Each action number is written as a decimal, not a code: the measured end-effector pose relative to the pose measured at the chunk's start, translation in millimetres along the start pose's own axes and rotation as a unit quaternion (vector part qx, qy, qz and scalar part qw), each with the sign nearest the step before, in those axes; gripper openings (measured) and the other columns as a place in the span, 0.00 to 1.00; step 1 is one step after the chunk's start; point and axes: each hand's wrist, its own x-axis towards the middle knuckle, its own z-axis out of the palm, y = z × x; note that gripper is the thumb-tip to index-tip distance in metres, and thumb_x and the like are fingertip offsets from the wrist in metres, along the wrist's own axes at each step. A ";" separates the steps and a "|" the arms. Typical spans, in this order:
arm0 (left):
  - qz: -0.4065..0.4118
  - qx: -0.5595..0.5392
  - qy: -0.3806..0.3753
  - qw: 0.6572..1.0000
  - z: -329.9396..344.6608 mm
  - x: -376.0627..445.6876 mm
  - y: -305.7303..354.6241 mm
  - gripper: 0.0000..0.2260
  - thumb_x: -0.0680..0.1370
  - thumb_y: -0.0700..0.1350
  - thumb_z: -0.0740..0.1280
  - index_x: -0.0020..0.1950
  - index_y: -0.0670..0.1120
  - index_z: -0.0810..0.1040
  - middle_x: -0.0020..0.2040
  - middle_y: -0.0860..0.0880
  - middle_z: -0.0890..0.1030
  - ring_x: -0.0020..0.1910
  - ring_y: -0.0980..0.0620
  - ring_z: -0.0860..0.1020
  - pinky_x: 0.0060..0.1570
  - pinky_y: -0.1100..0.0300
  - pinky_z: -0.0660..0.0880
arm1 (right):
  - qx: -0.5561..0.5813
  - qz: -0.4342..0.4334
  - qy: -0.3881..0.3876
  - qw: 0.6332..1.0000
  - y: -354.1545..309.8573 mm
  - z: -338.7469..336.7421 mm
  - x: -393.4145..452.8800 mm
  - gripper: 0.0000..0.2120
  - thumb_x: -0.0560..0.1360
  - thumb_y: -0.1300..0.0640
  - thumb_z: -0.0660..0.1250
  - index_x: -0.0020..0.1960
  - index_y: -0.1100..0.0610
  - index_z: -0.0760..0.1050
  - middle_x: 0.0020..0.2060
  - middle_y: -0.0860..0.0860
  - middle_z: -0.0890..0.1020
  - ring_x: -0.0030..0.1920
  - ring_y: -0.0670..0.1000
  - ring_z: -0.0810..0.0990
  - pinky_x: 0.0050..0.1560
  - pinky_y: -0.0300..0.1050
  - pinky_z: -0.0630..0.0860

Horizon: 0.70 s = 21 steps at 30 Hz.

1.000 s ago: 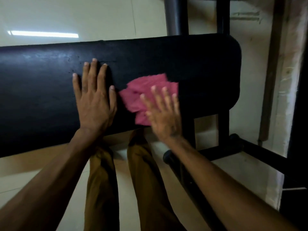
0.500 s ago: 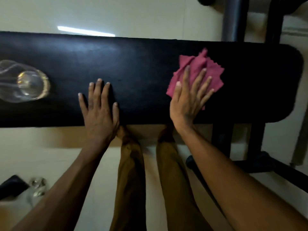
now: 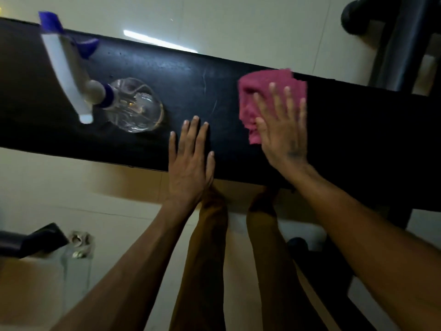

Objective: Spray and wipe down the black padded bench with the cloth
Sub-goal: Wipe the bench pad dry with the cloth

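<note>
Standing at the left on the black padded counter (image 3: 238, 91), a clear spray bottle (image 3: 133, 106) with a white and blue trigger head is upright and untouched. Just right of it, the left hand (image 3: 191, 161) lies flat on the padding near the front edge, fingers straight and together, holding nothing. Farther right, the right hand (image 3: 281, 132) presses flat with spread fingers on a crumpled pink cloth (image 3: 260, 91), which lies on the counter near its far edge. Brown trouser legs (image 3: 207, 259) show below, over a pale tiled floor (image 3: 71, 187).
</note>
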 end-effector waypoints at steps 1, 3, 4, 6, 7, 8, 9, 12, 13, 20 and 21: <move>-0.001 0.000 -0.003 1.000 -0.4 -1.0 -2.4 0.28 0.83 0.51 0.56 0.81 0.45 0.56 0.82 0.43 0.55 0.81 0.45 0.52 0.79 0.43 0.47 | 0.010 0.079 0.012 0.997 -10.1 1.4 -0.2 0.26 0.84 0.43 0.44 0.81 0.45 0.48 0.81 0.53 0.49 0.80 0.60 0.46 0.78 0.65 0.43; 0.004 0.006 -0.008 1.000 -1.0 -1.3 -4.5 0.28 0.83 0.50 0.56 0.82 0.45 0.57 0.82 0.44 0.55 0.82 0.46 0.52 0.79 0.43 0.48 | 0.009 0.070 0.006 0.998 -42.2 3.1 -6.7 0.27 0.84 0.43 0.44 0.82 0.46 0.47 0.81 0.56 0.48 0.80 0.62 0.45 0.77 0.66 0.40; 0.006 0.008 -0.010 1.000 -1.5 -1.2 -5.1 0.28 0.83 0.50 0.56 0.82 0.45 0.57 0.82 0.44 0.55 0.82 0.46 0.52 0.79 0.43 0.49 | -0.002 -0.012 -0.014 1.000 -48.7 4.8 -10.7 0.28 0.84 0.43 0.44 0.82 0.46 0.46 0.81 0.57 0.47 0.80 0.62 0.44 0.77 0.66 0.41; 0.004 0.006 -0.019 1.000 -2.8 -1.6 -5.7 0.28 0.82 0.50 0.56 0.82 0.45 0.57 0.82 0.44 0.55 0.82 0.46 0.52 0.79 0.43 0.49 | -0.014 -0.135 -0.057 0.989 -37.9 3.0 -10.8 0.27 0.84 0.43 0.44 0.82 0.44 0.45 0.81 0.55 0.47 0.80 0.61 0.44 0.77 0.66 0.43; 0.002 0.007 -0.025 1.000 -3.8 -1.6 -5.1 0.28 0.82 0.50 0.56 0.82 0.45 0.57 0.82 0.44 0.55 0.82 0.46 0.52 0.79 0.43 0.49 | -0.011 -0.116 -0.055 0.992 -32.8 2.7 -10.8 0.27 0.84 0.43 0.44 0.81 0.43 0.45 0.81 0.53 0.47 0.80 0.59 0.45 0.78 0.65 0.44; -0.001 0.008 -0.029 1.000 -4.8 -1.5 -4.1 0.28 0.82 0.50 0.57 0.82 0.45 0.57 0.82 0.44 0.55 0.81 0.46 0.52 0.79 0.43 0.49 | 0.008 -0.047 -0.041 0.998 -34.5 3.0 -12.1 0.26 0.84 0.42 0.44 0.81 0.43 0.45 0.82 0.52 0.48 0.81 0.58 0.45 0.78 0.64 0.44; -0.004 0.010 -0.031 0.999 -5.5 -0.8 -2.8 0.29 0.82 0.51 0.57 0.81 0.45 0.57 0.82 0.44 0.55 0.81 0.46 0.52 0.79 0.43 0.49 | 0.030 0.048 -0.023 0.998 -43.4 3.7 -14.5 0.27 0.83 0.42 0.43 0.81 0.43 0.45 0.82 0.52 0.47 0.81 0.58 0.45 0.78 0.63 0.43; -0.012 0.012 -0.037 0.999 -6.7 0.4 1.0 0.29 0.81 0.50 0.57 0.81 0.45 0.57 0.82 0.44 0.55 0.81 0.46 0.52 0.80 0.44 0.49 | 0.048 0.138 -0.013 0.989 -80.1 8.3 -20.3 0.28 0.82 0.42 0.41 0.81 0.44 0.45 0.81 0.55 0.46 0.80 0.61 0.44 0.77 0.65 0.40; -0.010 0.014 -0.039 0.999 -6.6 0.6 2.1 0.29 0.81 0.50 0.57 0.81 0.45 0.57 0.82 0.44 0.56 0.81 0.46 0.52 0.79 0.43 0.49 | 0.043 0.092 -0.023 0.995 -78.3 9.0 -20.7 0.29 0.81 0.42 0.40 0.81 0.44 0.45 0.81 0.56 0.46 0.80 0.62 0.44 0.77 0.65 0.39; 0.023 -0.006 -0.050 0.998 -11.7 -8.9 -9.1 0.29 0.82 0.50 0.58 0.81 0.43 0.57 0.82 0.43 0.55 0.82 0.46 0.52 0.79 0.44 0.51 | 0.053 0.145 0.001 0.988 -61.8 10.7 -24.5 0.26 0.84 0.44 0.45 0.81 0.44 0.47 0.81 0.53 0.48 0.81 0.59 0.45 0.78 0.62 0.41; 0.036 -0.003 -0.061 0.997 -13.0 -10.7 -14.6 0.29 0.82 0.50 0.58 0.81 0.43 0.56 0.82 0.43 0.54 0.82 0.46 0.51 0.79 0.44 0.50 | 0.052 0.154 -0.002 0.987 -76.7 12.5 -25.0 0.27 0.84 0.44 0.44 0.82 0.45 0.47 0.81 0.54 0.47 0.80 0.60 0.44 0.77 0.63 0.40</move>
